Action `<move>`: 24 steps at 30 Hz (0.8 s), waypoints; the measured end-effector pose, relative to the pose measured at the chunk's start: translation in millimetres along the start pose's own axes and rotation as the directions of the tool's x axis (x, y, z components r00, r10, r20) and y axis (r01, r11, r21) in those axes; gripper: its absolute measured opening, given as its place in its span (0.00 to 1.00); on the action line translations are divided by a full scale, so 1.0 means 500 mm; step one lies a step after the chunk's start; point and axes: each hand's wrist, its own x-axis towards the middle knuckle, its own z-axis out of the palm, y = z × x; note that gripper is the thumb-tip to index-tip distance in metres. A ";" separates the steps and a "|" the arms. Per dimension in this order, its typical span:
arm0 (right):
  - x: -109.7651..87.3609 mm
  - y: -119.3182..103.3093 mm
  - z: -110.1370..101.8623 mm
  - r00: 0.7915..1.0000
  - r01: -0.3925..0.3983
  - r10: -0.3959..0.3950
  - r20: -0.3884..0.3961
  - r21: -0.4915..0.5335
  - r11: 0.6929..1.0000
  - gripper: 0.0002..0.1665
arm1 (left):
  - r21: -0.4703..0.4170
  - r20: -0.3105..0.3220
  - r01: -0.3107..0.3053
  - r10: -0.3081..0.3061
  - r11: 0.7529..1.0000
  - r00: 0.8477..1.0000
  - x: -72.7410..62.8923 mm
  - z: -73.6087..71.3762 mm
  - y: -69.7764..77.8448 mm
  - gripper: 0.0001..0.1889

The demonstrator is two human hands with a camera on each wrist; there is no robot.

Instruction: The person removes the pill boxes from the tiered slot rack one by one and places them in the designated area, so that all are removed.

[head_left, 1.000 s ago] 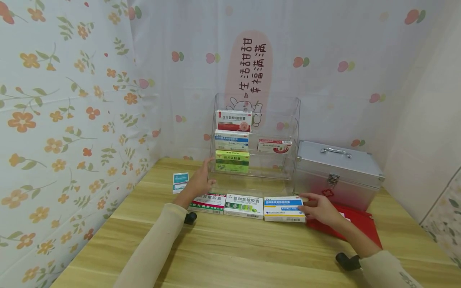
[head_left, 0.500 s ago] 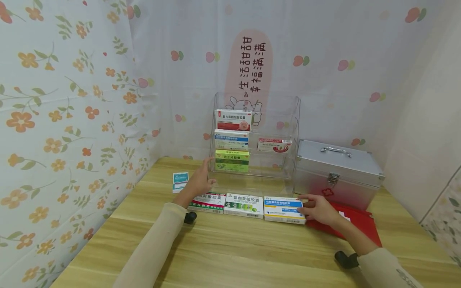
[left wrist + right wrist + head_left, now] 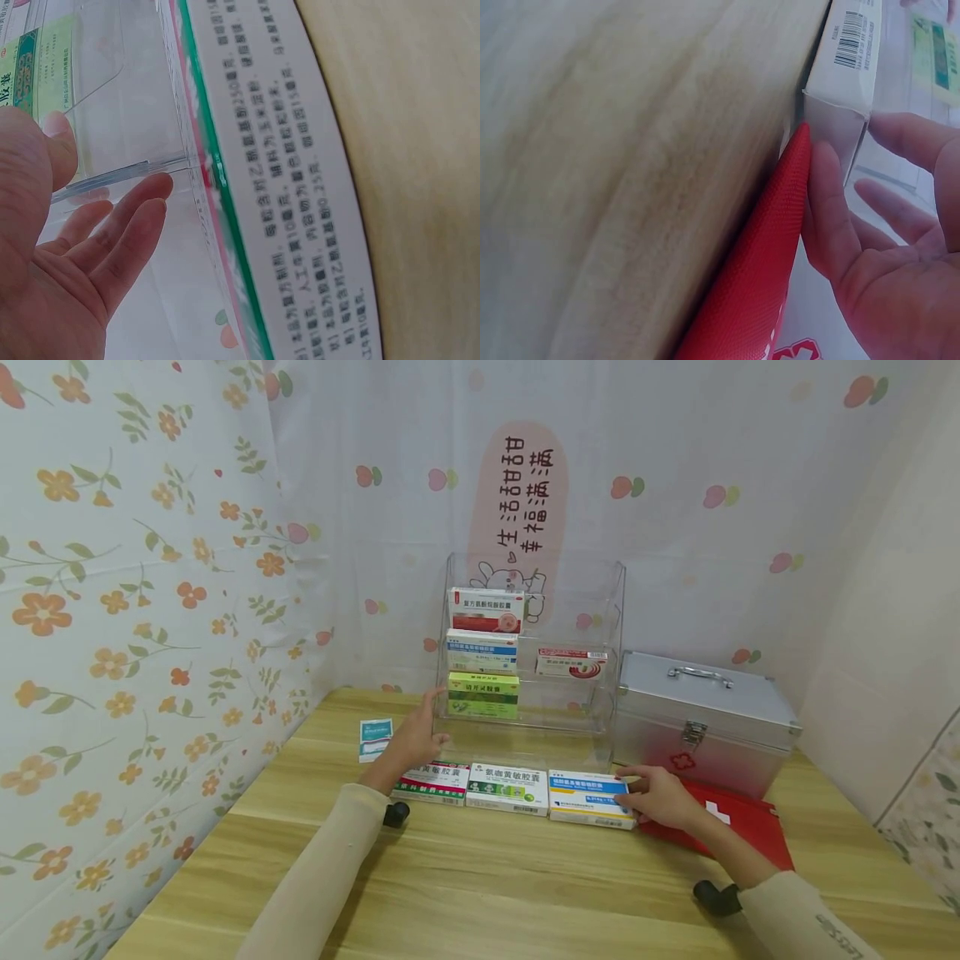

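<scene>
Two cream sleeves [image 3: 318,872] reach over the desk [image 3: 480,893], with black fittings [image 3: 716,898] at the wrists. Between the hands, three boxes lie end to end: a red-green box [image 3: 433,785], partly hidden by the left wrist, a green box [image 3: 508,788] next to it, and a blue box [image 3: 588,797] nearest the right hand. The right hand [image 3: 663,797] grips the blue box by its right end, thumb and fingers at the edges, the box flat on the desk. A red pouch [image 3: 750,835] with a white cross lies under the right wrist, just beside those fingers.

The left hand [image 3: 410,743] is relaxed, closed round nothing, its fingers at the left edge of a clear rack [image 3: 525,743]. A sachet [image 3: 374,743] lies on the desk left of that hand. In the rack, to the right of the left hand and rising away from it, stand a lime box [image 3: 483,696], a white-blue box [image 3: 482,652] and a white-red box [image 3: 487,612]; a small red box [image 3: 572,664] stands farther right. Beyond the right hand sits a silver case [image 3: 712,710], lid down, and beyond both hands hangs a printed curtain [image 3: 675,427].
</scene>
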 end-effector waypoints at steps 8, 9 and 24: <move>-0.001 -0.005 0.002 1.000 -0.005 0.004 -0.020 -0.049 0.999 0.31 | 0.011 -0.011 -0.008 0.009 1.000 1.000 0.001 0.001 -0.001 0.47; -0.001 -0.005 0.002 1.000 -0.006 0.005 -0.023 -0.049 0.999 0.30 | 0.013 -0.013 -0.007 0.007 1.000 1.000 0.002 0.001 -0.002 0.47; -0.029 -0.064 -0.031 0.989 0.070 -0.097 -0.110 -0.231 0.970 0.28 | 0.007 0.008 0.010 -0.010 1.000 1.000 -0.002 -0.002 0.002 0.47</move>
